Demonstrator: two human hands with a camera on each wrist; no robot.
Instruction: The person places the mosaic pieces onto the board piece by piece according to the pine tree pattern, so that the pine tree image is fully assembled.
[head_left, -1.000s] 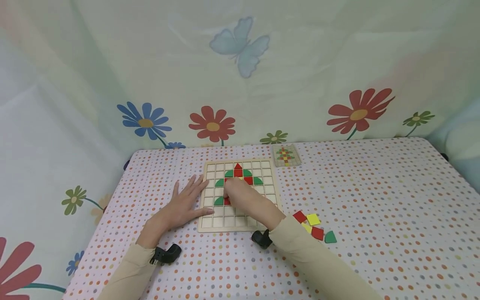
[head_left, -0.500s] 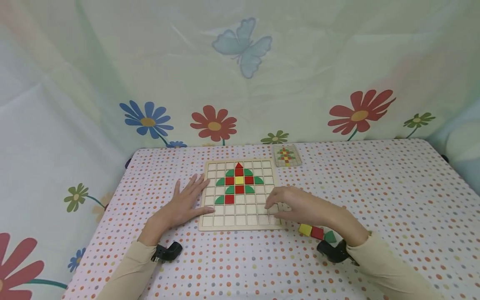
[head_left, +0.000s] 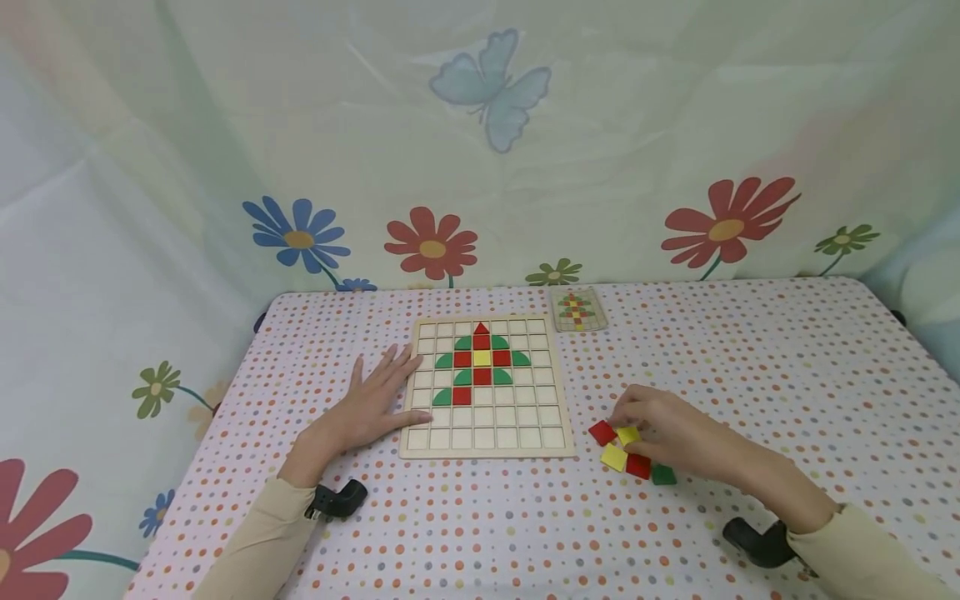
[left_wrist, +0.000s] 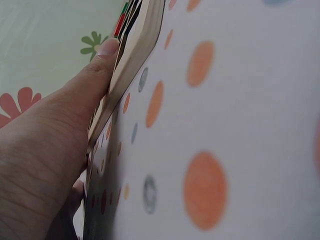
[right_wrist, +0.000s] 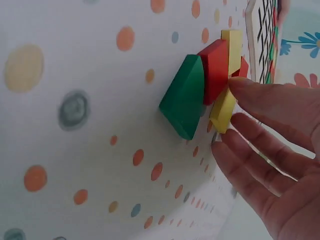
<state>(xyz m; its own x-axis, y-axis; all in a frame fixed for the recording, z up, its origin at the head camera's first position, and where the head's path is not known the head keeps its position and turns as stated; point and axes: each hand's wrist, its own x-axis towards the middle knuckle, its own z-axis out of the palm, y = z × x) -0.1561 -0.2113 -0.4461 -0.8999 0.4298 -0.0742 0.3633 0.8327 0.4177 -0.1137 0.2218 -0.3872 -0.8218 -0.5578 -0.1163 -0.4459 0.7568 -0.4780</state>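
Flat at the board's left edge lies my left hand (head_left: 371, 408), fingers spread, with its thumb (left_wrist: 95, 70) over the frame. The wooden grid board (head_left: 517, 417) bears a tree-like pattern of red, green and yellow tiles, with a red triangle (head_left: 481, 329) on top. My right hand (head_left: 675, 429) is down at the loose tiles right of the board. Its thumb and fingertips stand at opposite edges of a yellow square tile (right_wrist: 224, 111), pinching it. Around it lie a second yellow square (head_left: 613, 457), red squares (head_left: 638, 467) and a green quarter-round tile (right_wrist: 185, 97).
A small pattern card (head_left: 577, 311) showing a similar tree lies behind the board's right corner. The table (head_left: 480, 525) wears a dotted cloth, and a flowered curtain (head_left: 615, 150) hangs behind it.
My right hand has left the board and moved right to the loose tiles. A red square it covered earlier shows in the pattern's lower left. My left hand stays put.
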